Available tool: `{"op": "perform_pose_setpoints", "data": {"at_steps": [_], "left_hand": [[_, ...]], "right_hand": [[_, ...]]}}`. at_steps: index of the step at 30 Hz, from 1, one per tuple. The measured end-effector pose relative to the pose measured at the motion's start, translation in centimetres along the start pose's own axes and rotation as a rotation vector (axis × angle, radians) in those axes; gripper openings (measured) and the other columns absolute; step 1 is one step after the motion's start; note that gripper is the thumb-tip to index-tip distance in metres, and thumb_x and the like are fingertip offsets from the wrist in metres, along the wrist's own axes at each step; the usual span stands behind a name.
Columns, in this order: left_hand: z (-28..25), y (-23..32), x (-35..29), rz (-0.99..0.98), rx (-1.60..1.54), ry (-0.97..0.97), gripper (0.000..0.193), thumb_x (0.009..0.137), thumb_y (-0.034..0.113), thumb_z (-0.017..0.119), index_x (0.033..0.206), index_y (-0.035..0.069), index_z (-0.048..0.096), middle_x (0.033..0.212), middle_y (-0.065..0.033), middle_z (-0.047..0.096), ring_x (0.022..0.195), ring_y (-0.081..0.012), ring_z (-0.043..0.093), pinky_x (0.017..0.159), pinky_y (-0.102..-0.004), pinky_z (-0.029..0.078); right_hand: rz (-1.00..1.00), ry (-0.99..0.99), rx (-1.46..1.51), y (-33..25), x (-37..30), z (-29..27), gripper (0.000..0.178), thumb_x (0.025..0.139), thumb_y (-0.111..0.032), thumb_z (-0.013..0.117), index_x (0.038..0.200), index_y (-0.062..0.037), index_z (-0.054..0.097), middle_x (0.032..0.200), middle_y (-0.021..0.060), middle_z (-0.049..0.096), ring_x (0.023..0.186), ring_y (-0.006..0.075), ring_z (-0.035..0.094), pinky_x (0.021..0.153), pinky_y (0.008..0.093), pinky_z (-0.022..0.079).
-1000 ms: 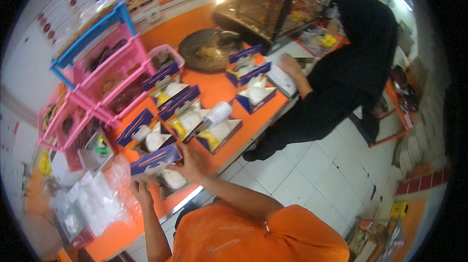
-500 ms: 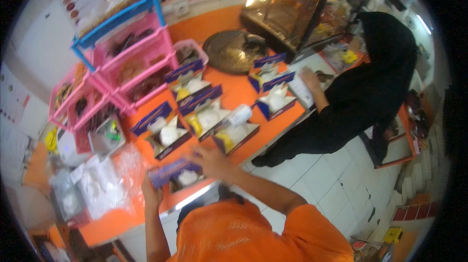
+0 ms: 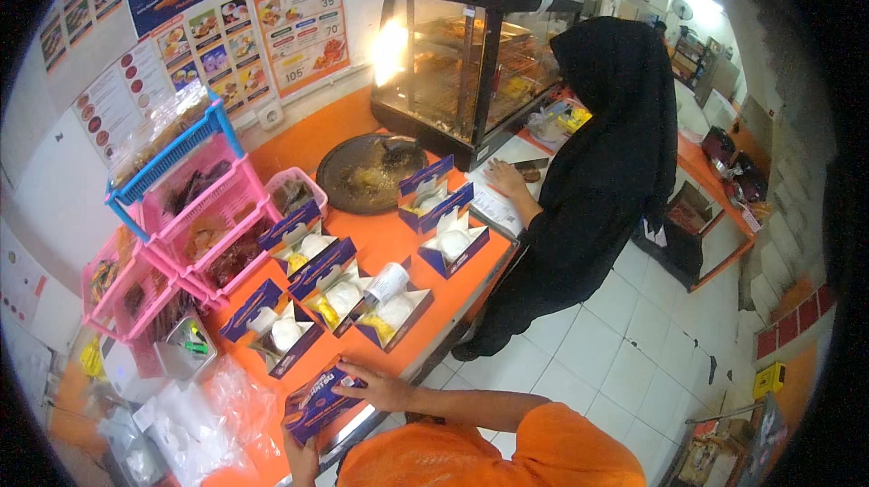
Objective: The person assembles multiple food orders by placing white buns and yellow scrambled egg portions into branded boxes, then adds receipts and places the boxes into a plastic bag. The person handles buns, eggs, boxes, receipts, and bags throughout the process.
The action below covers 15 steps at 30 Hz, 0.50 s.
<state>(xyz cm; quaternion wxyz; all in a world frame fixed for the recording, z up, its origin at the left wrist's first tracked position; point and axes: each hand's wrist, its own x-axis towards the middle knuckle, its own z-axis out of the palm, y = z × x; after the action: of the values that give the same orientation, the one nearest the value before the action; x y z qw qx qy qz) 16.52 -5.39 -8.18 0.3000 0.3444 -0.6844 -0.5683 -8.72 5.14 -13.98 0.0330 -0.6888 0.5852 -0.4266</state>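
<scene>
Close in front of me is a dark purple-blue cardboard food box (image 3: 319, 404) with its lid folded down, hiding what is inside. My left hand (image 3: 299, 442) grips its near left end. From the right, my right hand (image 3: 373, 387) closes over the lid and its right side, fingers on the top. Beyond it stands an open box (image 3: 288, 335) holding a white wrapped round bundle. To its right, another open box (image 3: 391, 319) contains a white bundle and a yellow packet, with a white cylinder (image 3: 387, 282) lying across it. Several similar open boxes stand farther back.
Pink stacked baskets (image 3: 204, 220) stand left, above clear plastic bags (image 3: 237, 401). A round dark tray (image 3: 367, 175) and glass display warmer (image 3: 462, 62) sit behind. On the right, a person in black (image 3: 602, 170) rests a hand by a white sheet (image 3: 493, 202).
The box lid, raised before with a white bundle showing, is now down over the box. My right hand has come down onto it. The view has shifted, showing more of the wall.
</scene>
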Motion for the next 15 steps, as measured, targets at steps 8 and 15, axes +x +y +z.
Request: {"op": "perform_pose_setpoints", "data": {"at_steps": [8, 15], "left_hand": [[-0.1, -1.1, -2.3, -0.294, 0.308, 0.233, 0.03, 0.087, 0.002, 0.054, 0.117, -0.002, 0.055, 0.11, -0.0133, 0.064, 0.104, -0.0221, 0.061, 0.091, -0.0387, 0.049], [-2.1, -3.4, -2.4, -0.235, 0.472, -0.006, 0.032, 0.1, 0.021, 0.06, 0.122, -0.001, 0.059, 0.104, -0.0162, 0.068, 0.095, -0.024, 0.065, 0.078, -0.0358, 0.054]], "right_hand": [[0.0, 0.011, -0.044, 0.2, -0.5, -0.2, 0.051, 0.096, -0.009, 0.061, 0.143, -0.0278, 0.06, 0.161, 0.0203, 0.03, 0.149, 0.0395, 0.034, 0.12, 0.0459, 0.037], [0.13, -0.205, 0.005, 0.5, -1.0, -0.4, 0.08, 0.082, 0.007, 0.06, 0.152, -0.0317, 0.048, 0.168, 0.019, 0.013, 0.151, 0.0423, 0.031, 0.117, 0.0469, 0.041]]}}
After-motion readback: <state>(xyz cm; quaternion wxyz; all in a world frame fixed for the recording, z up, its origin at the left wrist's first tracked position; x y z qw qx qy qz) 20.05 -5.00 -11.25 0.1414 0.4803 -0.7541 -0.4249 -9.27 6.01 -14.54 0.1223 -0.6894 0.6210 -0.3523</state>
